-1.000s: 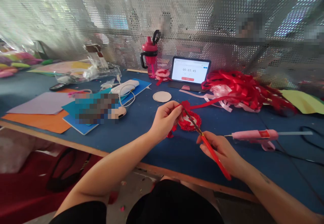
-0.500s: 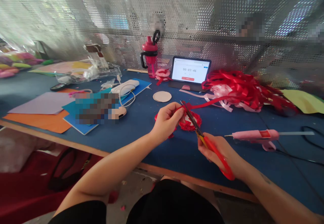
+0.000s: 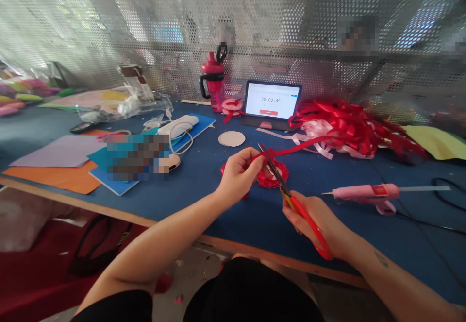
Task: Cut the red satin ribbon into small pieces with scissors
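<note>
My left hand (image 3: 239,175) pinches a red satin ribbon (image 3: 302,146) just above a red crocheted-looking rosette (image 3: 272,178) lying on the blue table top (image 3: 251,227). My right hand (image 3: 312,222) grips red-handled scissors (image 3: 289,194), their metal blades reaching up to the ribbon beside my left fingers. The ribbon runs back to the right, toward a heap of red and pink ribbon loops (image 3: 338,127). My left hand hides part of the rosette.
A pink hot glue gun (image 3: 364,193) lies right of my right hand, its cord trailing right. Behind stand a tablet showing a timer (image 3: 271,101), a pink bottle (image 3: 213,81) and a pale card disc (image 3: 231,138). Coloured paper sheets (image 3: 51,164) cover the left.
The scissors have swung from a steep, closed-looking line to sit with their handles spread and blades at the ribbon. Both hands have shifted slightly toward the rosette.
</note>
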`<state>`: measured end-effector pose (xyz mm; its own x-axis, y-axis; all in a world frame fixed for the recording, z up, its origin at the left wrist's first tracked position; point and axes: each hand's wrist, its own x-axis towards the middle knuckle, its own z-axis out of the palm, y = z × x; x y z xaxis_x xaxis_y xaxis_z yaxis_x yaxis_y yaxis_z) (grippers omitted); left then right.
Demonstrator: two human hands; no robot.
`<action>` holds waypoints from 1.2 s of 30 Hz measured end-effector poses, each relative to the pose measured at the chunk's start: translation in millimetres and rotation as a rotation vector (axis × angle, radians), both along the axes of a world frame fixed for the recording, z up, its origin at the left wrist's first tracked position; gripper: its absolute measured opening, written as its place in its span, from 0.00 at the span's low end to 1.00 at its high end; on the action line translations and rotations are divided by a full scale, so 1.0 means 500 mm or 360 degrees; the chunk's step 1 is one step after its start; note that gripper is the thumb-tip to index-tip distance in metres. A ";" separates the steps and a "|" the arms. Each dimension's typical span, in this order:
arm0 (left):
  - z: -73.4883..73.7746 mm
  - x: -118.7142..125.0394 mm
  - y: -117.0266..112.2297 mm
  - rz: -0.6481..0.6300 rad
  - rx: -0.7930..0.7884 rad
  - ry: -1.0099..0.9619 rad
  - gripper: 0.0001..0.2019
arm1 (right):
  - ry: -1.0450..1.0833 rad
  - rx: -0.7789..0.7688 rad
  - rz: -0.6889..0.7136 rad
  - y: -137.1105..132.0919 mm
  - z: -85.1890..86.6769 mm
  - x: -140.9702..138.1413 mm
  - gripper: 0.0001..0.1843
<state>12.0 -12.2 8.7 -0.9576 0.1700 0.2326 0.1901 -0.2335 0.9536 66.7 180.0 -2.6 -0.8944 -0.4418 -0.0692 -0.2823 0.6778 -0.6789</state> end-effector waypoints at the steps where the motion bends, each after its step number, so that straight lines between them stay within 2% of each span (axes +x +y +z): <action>1: 0.000 0.000 0.000 0.0001 0.0003 0.0003 0.13 | 0.0007 0.0006 -0.0009 0.000 -0.001 0.000 0.15; 8: -0.002 -0.001 -0.001 -0.0009 -0.0006 0.0023 0.12 | -0.0059 0.0052 -0.0006 -0.005 0.013 0.000 0.14; 14: -0.002 -0.001 -0.002 -0.0025 0.0003 0.0036 0.12 | -0.0011 0.0090 -0.0065 -0.005 -0.002 -0.003 0.15; 19: -0.003 -0.002 -0.002 -0.0015 -0.0004 0.0024 0.12 | -0.0062 0.0173 -0.0092 -0.013 0.006 -0.001 0.16; 23: -0.005 -0.004 -0.001 -0.0040 0.0018 0.0033 0.11 | -0.0030 0.0140 -0.0102 -0.013 0.005 -0.001 0.16; 26: -0.006 -0.005 -0.001 -0.0045 0.0059 0.0038 0.10 | -0.0022 -0.0014 -0.0078 -0.005 -0.002 -0.003 0.16; 31: -0.003 -0.008 -0.002 -0.0032 0.0149 -0.0009 0.11 | -0.0150 -0.0429 0.0019 0.014 -0.001 -0.002 0.16; 34: 0.001 -0.009 -0.004 -0.0033 0.0196 0.0015 0.11 | -0.0245 -0.0689 0.0065 0.024 -0.002 -0.002 0.21; 36: 0.003 -0.009 -0.006 -0.0065 0.0218 0.0058 0.10 | -0.0291 -0.0769 0.0064 0.028 -0.007 -0.004 0.26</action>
